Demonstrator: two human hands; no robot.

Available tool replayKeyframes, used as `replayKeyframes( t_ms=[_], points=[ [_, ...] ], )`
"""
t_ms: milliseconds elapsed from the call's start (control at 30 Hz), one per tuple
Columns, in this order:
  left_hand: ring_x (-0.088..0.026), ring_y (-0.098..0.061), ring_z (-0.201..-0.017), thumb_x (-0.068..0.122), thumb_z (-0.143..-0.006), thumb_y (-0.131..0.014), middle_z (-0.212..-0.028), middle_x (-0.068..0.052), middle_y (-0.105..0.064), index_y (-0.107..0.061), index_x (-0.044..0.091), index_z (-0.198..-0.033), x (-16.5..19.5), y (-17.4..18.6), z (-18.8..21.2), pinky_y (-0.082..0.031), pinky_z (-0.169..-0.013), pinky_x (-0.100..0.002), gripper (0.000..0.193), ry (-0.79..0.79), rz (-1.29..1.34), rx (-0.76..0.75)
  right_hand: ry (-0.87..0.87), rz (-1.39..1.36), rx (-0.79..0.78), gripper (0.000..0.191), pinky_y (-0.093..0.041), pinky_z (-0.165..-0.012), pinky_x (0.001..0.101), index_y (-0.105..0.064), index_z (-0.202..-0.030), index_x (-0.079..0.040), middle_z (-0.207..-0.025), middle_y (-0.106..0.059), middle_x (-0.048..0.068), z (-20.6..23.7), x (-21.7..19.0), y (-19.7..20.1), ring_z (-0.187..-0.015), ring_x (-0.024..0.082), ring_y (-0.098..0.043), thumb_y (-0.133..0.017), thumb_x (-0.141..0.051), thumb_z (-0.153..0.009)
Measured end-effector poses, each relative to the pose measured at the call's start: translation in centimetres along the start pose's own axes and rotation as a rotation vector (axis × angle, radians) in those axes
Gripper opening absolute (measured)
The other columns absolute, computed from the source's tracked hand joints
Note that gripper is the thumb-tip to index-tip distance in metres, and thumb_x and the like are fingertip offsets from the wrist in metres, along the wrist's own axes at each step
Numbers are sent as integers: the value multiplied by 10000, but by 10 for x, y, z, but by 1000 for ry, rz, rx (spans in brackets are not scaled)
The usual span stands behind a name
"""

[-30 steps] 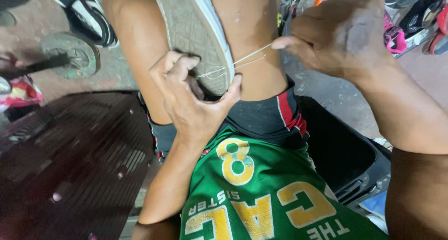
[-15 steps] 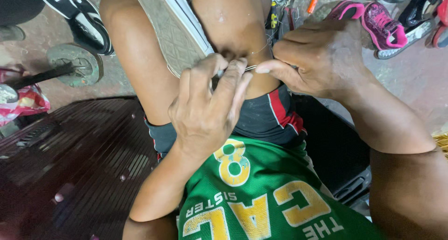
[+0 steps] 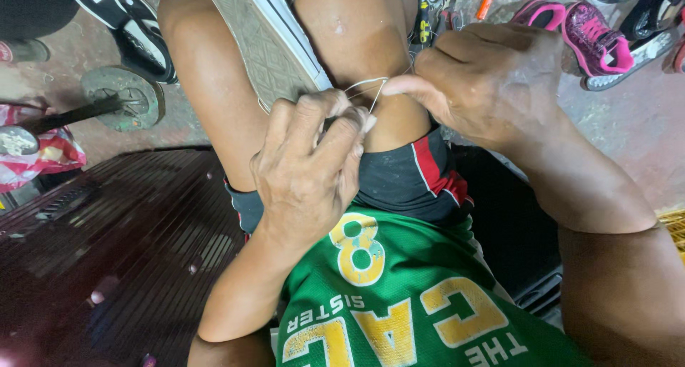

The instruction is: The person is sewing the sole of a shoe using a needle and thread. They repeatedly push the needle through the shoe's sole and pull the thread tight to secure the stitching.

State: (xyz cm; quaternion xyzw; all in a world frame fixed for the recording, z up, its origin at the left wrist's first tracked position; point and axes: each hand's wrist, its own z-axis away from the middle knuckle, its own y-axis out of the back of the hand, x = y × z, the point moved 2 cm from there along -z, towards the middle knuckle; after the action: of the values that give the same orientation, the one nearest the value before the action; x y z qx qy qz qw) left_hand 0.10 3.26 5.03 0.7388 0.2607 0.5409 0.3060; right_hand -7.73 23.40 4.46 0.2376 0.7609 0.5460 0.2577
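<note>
Pinching pale thread (image 3: 365,88) at shoe sole (image 3: 267,46), both hands (image 3: 314,167).

Pink sneakers (image 3: 596,35) lie beyond a dark slatted bench (image 3: 107,253).

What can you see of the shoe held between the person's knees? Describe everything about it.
The shoe lies sole-up and tilted between the bare knees, toe end toward the person. Its grey-tan rubber sole has a fine diamond tread; the sidewall is white with a dark stripe. The upper is mostly hidden. The left hand grips its near end, and a pale thread runs from its edge to the right hand.
</note>
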Motion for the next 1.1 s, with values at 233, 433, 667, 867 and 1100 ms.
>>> replayKeyframes(
  t_ms=[233,433,667,867,1100],
  points=[
    [-262,-611,-947,-17,-1027,-675,-1031,-108,-627,-618,19,-1098,-10,4,-11,-510,-862,-346,99,50,228,98,186,-596,-11,405,-545,-704,326,-689,-1004,-92,-1059,-629,25,-6,-11,-20,-842,200,-680,-794,-461,-874],
    [-66,-615,-810,7,-965,-597,-903,-15,-620,-590,97,-1137,-20,13,-4,-494,-717,-188,194,578,1194,89,-197,-852,-110,199,-528,-686,282,-716,-1081,-40,-1072,-665,92,13,-20,-48,-798,166,-666,-814,-140,-938],
    [-119,-671,-823,-43,-981,-670,-1057,-62,-651,-432,112,-1445,-11,17,-9,-594,-724,-236,544,267,590,-102,-400,-1137,-176,58,-466,-616,215,-707,-995,-72,-843,-700,23,28,-9,-12,-706,41,-623,-757,-61,-969],
    [-229,-637,-829,47,-905,-866,-1109,-109,-579,-374,120,-1532,-4,4,-7,-575,-716,-327,801,175,245,-92,-210,-806,-49,134,-494,-648,294,-705,-1056,-79,-892,-666,33,-12,-35,-8,-748,140,-641,-804,-102,-968],
    [-146,-651,-785,16,-932,-842,-1169,-106,-513,-290,126,-1590,-10,2,5,-570,-676,-271,866,147,360,-32,-172,-196,-45,137,-530,-681,347,-698,-1000,-91,-930,-682,82,48,29,-37,-797,251,-683,-751,-40,-884]
  ],
)
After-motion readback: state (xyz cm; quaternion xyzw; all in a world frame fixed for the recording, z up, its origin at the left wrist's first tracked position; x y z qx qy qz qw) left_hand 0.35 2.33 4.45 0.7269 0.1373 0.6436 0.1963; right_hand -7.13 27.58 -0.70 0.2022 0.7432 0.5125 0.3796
